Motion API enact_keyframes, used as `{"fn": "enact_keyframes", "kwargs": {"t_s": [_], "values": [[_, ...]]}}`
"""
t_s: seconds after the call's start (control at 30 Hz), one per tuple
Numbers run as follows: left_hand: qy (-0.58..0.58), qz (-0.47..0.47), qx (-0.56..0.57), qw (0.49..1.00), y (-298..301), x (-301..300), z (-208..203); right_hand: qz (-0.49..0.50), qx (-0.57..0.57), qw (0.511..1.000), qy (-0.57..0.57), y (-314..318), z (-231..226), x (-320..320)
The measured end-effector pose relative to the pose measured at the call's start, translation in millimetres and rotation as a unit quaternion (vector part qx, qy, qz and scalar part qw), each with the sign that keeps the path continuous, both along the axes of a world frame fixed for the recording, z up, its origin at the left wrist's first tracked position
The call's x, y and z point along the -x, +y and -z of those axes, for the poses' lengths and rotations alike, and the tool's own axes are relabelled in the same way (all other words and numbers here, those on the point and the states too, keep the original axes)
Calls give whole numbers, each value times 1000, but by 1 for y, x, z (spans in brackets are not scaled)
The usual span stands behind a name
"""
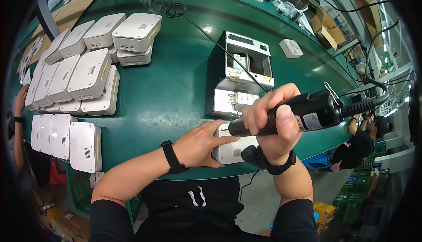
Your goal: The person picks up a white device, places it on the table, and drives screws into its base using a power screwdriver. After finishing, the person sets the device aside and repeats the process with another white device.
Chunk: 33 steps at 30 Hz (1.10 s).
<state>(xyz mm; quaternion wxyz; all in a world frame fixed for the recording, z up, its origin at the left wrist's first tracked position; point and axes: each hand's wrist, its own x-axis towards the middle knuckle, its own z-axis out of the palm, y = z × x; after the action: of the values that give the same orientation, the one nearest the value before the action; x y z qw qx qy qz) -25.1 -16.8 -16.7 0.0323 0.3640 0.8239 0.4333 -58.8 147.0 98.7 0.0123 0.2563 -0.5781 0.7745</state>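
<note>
My right hand (pixel 274 119) is wrapped round a black corded electric screwdriver (pixel 320 106), tilted so that its bit points left. The bit's tip is at a corner of a small white plastic box (pixel 231 153) near the table's front edge. My left hand (pixel 197 144) grips that box from its left side, thumb along the top and fingers around the near edge. The box has a vent grille on top, and its right part is hidden behind my right hand and wrist. Just beyond stands a screw feeder (pixel 246 81), a black and white metal machine with an open top bay.
Several white boxes (pixel 90 77) are stacked on the green table (pixel 176 79) at the left. Another small white box (pixel 291 48) lies at the far right. A black cable (pixel 200 28) crosses above the feeder. Other people work at the far side, left and right (pixel 360 136).
</note>
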Motion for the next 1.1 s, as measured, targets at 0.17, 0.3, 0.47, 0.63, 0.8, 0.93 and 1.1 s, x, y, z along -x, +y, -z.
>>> {"fn": "enact_keyframes", "kwargs": {"t_s": [0.17, 0.3, 0.47, 0.63, 0.8, 0.93, 1.1], "values": [[8, -5, 0, 1000, 1, 1, -3, 42, -33, 999, -4, -5, -3, -1], [0, 5, -1, 1000, -14, -1, -10, 54, 4, 999, 3, 0, -16, 0], [1, -1, 12, 1000, -41, -2, -16, 126, -10, 990, 57, 10, -35, 22], [-12, -20, 19, 1000, -48, -2, -21, 161, -55, 985, 32, 11, -30, 40], [-23, -22, 17, 999, -51, -1, -16, 138, -47, 989, -23, 26, -22, 21], [-12, -24, 5, 1000, -50, 2, -17, 116, -25, 992, -35, 43, -19, -17], [-25, -30, 13, 999, -48, 1, -18, 81, -33, 996, -14, 54, -14, -35]]}}
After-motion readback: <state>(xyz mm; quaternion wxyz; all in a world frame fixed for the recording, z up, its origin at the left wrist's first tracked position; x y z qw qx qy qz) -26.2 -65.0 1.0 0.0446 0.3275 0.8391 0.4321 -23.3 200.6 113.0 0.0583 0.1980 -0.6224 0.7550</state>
